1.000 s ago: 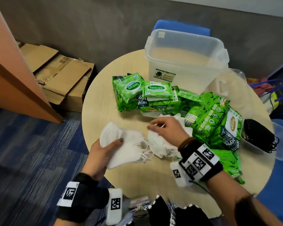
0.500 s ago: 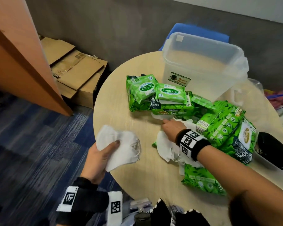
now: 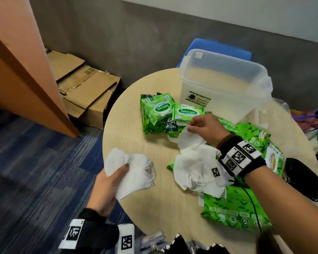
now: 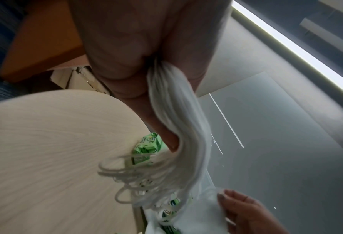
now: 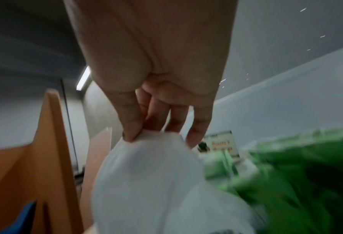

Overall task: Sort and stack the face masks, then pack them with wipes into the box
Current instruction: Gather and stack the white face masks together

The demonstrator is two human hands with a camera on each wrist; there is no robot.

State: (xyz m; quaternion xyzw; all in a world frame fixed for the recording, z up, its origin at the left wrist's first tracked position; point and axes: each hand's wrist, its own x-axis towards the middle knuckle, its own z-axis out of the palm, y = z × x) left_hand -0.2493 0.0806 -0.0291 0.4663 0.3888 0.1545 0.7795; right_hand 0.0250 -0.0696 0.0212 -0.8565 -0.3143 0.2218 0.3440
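Note:
My left hand (image 3: 110, 182) holds a stack of white face masks (image 3: 130, 173) over the table's near left edge, thumb on top; the left wrist view shows the stack (image 4: 176, 110) edge-on with ear loops dangling. My right hand (image 3: 202, 129) pinches the top of one white mask (image 3: 189, 142) and lifts it off a loose pile of white masks (image 3: 196, 171); the right wrist view shows thumb and fingers (image 5: 132, 126) pinching that mask (image 5: 146, 171). Green wipe packs (image 3: 160, 110) lie around the pile. The clear plastic box (image 3: 224, 85) stands empty at the table's far side.
The round wooden table (image 3: 136, 143) carries more green wipe packs (image 3: 235, 208) at the near right. Black masks (image 3: 301, 178) lie at the right edge, and a clear lid (image 3: 275, 114) beside the box. Flattened cardboard boxes (image 3: 84, 88) lie on the floor left.
My right hand has pinched one white mask from the pile and raised it toward the wipe packs. The left hand keeps hold of its stack. The head view has shifted left.

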